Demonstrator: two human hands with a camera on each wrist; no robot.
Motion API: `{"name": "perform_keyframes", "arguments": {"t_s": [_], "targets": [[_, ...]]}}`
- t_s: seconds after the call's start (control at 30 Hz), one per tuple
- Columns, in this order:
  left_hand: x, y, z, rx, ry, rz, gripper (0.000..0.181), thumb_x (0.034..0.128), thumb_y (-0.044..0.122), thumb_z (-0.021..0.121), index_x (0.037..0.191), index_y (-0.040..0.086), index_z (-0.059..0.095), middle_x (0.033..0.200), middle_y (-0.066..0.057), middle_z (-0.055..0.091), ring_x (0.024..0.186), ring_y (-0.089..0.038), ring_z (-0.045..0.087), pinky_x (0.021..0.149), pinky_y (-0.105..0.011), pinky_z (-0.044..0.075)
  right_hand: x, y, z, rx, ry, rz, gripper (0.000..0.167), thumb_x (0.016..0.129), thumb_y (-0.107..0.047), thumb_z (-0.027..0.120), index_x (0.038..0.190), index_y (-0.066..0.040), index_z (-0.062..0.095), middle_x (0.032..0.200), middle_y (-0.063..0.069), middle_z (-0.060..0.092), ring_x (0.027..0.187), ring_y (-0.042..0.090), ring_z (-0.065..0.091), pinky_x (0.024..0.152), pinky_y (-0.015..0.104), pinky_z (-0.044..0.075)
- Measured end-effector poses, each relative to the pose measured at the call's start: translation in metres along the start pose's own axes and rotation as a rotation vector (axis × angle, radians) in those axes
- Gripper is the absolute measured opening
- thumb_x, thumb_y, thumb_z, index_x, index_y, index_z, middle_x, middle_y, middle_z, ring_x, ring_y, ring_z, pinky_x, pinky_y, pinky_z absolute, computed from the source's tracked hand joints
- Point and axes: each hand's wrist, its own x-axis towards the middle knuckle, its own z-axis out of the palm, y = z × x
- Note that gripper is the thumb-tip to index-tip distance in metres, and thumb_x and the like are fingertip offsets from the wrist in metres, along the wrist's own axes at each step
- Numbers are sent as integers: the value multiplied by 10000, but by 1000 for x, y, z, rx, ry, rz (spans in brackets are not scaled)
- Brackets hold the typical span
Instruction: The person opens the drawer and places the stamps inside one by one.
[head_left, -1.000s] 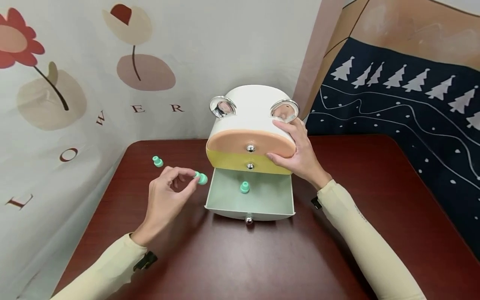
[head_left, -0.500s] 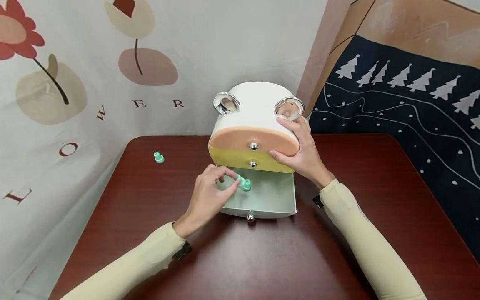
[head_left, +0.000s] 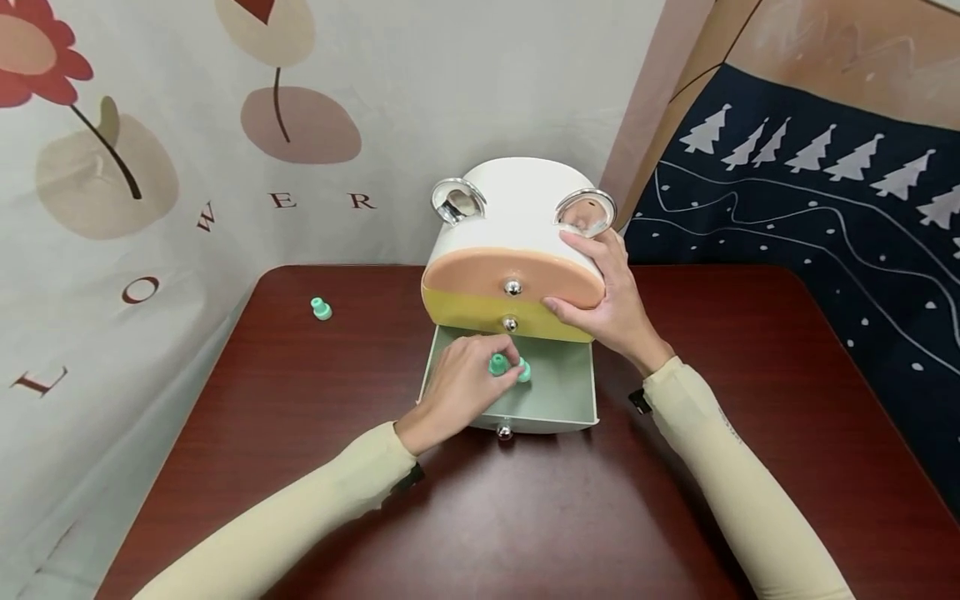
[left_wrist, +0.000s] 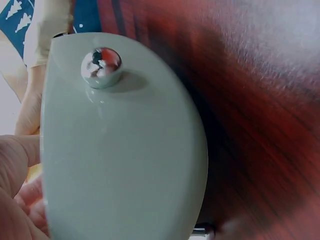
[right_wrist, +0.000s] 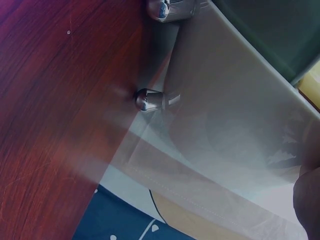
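My left hand (head_left: pixel 465 375) reaches over the pulled-out pale green bottom drawer (head_left: pixel 562 392) and pinches a small mint-green stepped peg (head_left: pixel 525 370) between thumb and index finger. A second mint-green peg (head_left: pixel 498 364) stands in the drawer, visible through the loop of those fingers. My right hand (head_left: pixel 618 304) grips the right side of a small drawer cabinet (head_left: pixel 517 200), its thumb on the front and fingers near the silver ear. In the left wrist view, the drawer front (left_wrist: pixel 125 150) with its round silver knob (left_wrist: pixel 101 67) hides the fingertips.
Another mint-green peg (head_left: pixel 321 309) stands on the dark red table (head_left: pixel 525 517) at the back left. Orange and yellow drawers (head_left: pixel 457 307) above are closed. Printed cloth (head_left: pixel 420 100) hangs behind the table, with a navy tree-patterned cloth (head_left: pixel 750 192) at the right.
My left hand has carried its peg rightward from beside the cabinet into the space over the drawer, past the peg standing there. My right hand keeps its hold on the cabinet.
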Motion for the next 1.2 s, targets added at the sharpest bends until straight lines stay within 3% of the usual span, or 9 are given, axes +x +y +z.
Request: {"name": "perform_keyframes", "arguments": {"t_s": [0.1,0.23,0.37,0.63,0.83,1.0,1.2], "targets": [[5,-2,5,27,-36,6,147,902,140,910,870,187,774,722,92,655,613,-104,513,555,-300,444,-1,-2,0,2,6,7,820,766,-189,940,1498,-75,588,1523,196,529,1412,302,376,1068,522,359],[9,-5,10,83,-73,2,159,892,173,921,853,214,773,712,113,645,603,-97,525,539,-314,455,-1,-1,3,20,13,8,831,710,-97,947,1460,-29,595,1512,247,526,1407,346,369,1074,525,344],[12,-6,11,99,-110,-31,164,887,203,931,840,230,776,721,113,656,608,-105,542,534,-324,454,-1,2,4,37,14,8,857,694,-110,967,1458,-9,590,1508,269,516,1405,357,365,1068,526,352],[18,-4,14,101,-137,-67,170,896,206,926,835,234,770,839,92,748,677,-128,623,572,-348,500,0,-4,1,20,17,40,806,773,-195,936,1495,-71,600,1537,188,529,1402,268,398,1062,522,373],[19,-4,19,102,-134,-86,161,896,200,921,852,233,770,806,95,713,688,-156,632,577,-367,507,-1,-4,1,40,10,36,846,734,-176,960,1487,-44,598,1509,220,529,1381,293,402,1039,520,387],[16,-5,18,103,-129,-59,160,893,191,926,861,225,773,789,86,707,653,-139,589,558,-347,487,-2,-1,2,40,10,42,862,720,-165,968,1486,-36,595,1523,223,522,1402,299,392,1050,522,386],[9,-4,13,74,-104,18,110,900,187,925,919,194,817,699,90,641,575,-87,438,501,-274,377,-2,-3,2,32,17,50,826,748,-174,950,1489,-59,605,1513,202,534,1386,266,408,1045,511,383]]}}
